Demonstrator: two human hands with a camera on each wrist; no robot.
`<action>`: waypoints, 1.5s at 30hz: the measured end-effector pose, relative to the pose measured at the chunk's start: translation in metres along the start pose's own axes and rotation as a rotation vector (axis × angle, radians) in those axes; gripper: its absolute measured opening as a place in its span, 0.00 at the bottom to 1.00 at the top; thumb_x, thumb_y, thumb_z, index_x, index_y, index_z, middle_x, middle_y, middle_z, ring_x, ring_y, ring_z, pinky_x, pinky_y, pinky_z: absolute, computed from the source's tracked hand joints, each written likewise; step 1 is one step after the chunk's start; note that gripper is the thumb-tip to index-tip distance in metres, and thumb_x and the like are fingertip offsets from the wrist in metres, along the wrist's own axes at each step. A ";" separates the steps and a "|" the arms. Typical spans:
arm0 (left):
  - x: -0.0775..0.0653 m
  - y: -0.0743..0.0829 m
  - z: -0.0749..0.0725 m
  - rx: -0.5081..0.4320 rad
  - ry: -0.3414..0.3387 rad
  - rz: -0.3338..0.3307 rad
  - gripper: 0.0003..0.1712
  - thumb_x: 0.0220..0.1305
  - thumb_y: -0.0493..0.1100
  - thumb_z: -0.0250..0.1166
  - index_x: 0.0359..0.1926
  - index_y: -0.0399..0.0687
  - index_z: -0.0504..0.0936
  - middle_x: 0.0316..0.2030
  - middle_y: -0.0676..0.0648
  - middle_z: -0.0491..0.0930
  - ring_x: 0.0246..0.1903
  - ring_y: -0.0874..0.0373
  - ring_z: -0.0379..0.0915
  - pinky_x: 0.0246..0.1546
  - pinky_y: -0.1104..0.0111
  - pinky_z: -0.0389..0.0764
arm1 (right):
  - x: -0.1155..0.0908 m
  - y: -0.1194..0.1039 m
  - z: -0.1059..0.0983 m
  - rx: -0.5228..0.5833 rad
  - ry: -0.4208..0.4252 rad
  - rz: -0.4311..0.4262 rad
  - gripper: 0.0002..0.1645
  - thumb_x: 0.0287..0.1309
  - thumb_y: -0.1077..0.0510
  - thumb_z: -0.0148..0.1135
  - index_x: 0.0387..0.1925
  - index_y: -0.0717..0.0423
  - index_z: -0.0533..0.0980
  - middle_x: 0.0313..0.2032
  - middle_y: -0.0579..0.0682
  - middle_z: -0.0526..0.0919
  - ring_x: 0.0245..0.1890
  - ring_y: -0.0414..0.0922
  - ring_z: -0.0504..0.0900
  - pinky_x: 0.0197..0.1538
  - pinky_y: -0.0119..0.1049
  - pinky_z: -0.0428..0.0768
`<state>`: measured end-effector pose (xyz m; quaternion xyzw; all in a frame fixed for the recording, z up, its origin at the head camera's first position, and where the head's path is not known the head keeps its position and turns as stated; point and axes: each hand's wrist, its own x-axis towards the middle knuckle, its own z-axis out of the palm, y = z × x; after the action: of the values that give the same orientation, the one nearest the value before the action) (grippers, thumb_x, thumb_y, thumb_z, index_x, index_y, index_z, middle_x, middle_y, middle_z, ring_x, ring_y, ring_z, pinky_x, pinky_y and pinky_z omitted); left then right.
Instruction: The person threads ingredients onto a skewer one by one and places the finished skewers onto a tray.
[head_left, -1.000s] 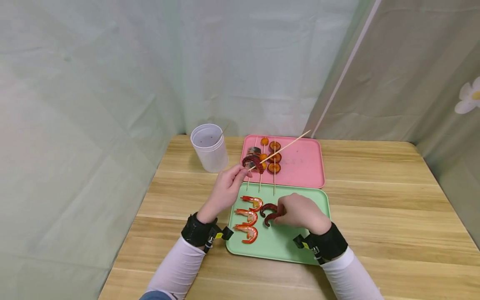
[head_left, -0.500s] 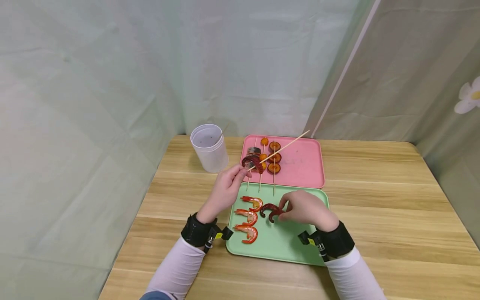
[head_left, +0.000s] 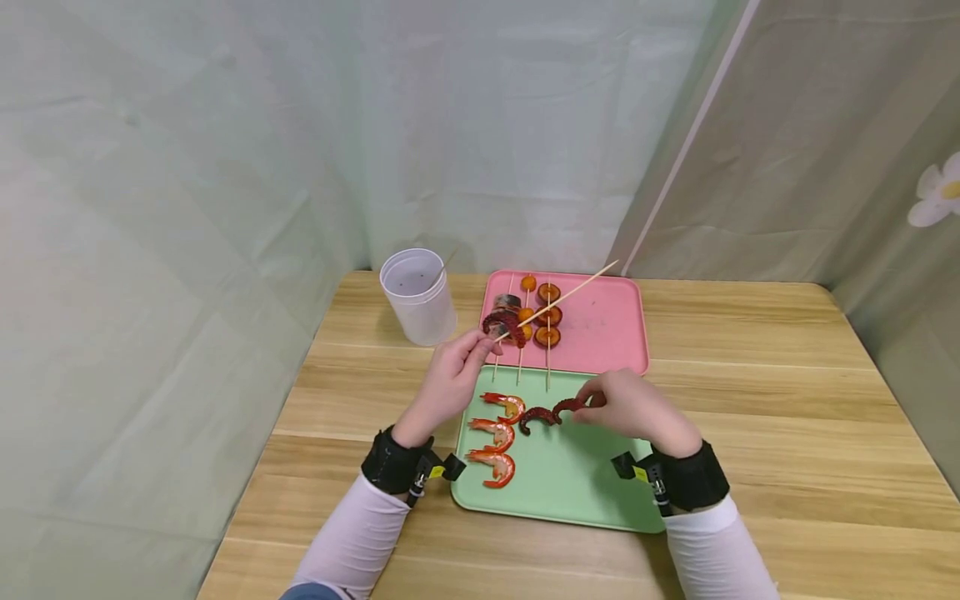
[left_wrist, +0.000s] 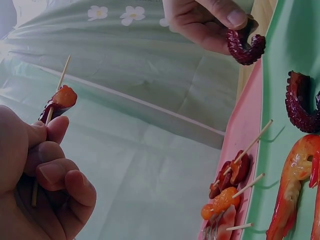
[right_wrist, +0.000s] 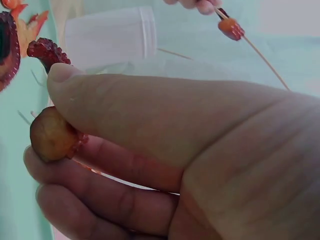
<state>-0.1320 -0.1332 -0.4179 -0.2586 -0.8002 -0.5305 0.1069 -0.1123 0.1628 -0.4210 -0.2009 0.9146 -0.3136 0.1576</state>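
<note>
My left hand (head_left: 450,375) pinches a bamboo skewer (head_left: 581,286) near its lower end, with its bare point slanting up to the right. One curled dark-red octopus tentacle (left_wrist: 65,97) is threaded on it just above the fingers. My right hand (head_left: 630,408) holds a second tentacle (right_wrist: 47,52) between thumb and fingers, its cut end facing the right wrist camera and its tip curling out. That hand is over the right part of the green tray (head_left: 555,504). A third tentacle (head_left: 534,417) lies on this tray, right of several orange-red prawns (head_left: 495,433).
Behind the green tray is a pink tray (head_left: 615,321) bearing skewers of mushroom slices (head_left: 548,316), orange balls (head_left: 528,283) and grey fish-like pieces (head_left: 507,302). A white plastic tub (head_left: 426,321) with a skewer inside stands at the back left. Curtains hang behind the table.
My right hand has lifted a tentacle off the green tray and moved right and slightly back with it, apart from the one left lying. The left hand and skewer have stayed still.
</note>
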 end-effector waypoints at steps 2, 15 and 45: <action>0.000 0.000 0.000 -0.003 0.002 -0.001 0.14 0.84 0.35 0.54 0.41 0.40 0.85 0.25 0.47 0.72 0.23 0.58 0.63 0.28 0.66 0.67 | -0.001 0.001 -0.002 0.004 0.002 0.001 0.05 0.63 0.54 0.77 0.38 0.51 0.88 0.27 0.41 0.83 0.26 0.40 0.76 0.31 0.39 0.76; -0.001 0.000 -0.002 0.004 -0.006 -0.002 0.14 0.84 0.34 0.54 0.40 0.39 0.84 0.24 0.50 0.71 0.22 0.58 0.62 0.27 0.66 0.67 | -0.004 0.006 -0.015 0.027 0.139 0.026 0.12 0.71 0.51 0.71 0.43 0.54 0.81 0.33 0.44 0.83 0.31 0.43 0.78 0.37 0.41 0.77; -0.003 -0.001 0.000 0.034 -0.113 0.031 0.12 0.82 0.33 0.56 0.40 0.37 0.84 0.21 0.54 0.67 0.21 0.62 0.60 0.26 0.66 0.68 | -0.016 0.002 -0.035 0.708 0.604 -0.018 0.26 0.85 0.48 0.51 0.68 0.63 0.73 0.43 0.52 0.84 0.44 0.44 0.82 0.41 0.31 0.78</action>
<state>-0.1299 -0.1345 -0.4203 -0.2986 -0.8097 -0.4996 0.0742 -0.1132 0.1899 -0.3936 -0.0425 0.7543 -0.6524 -0.0597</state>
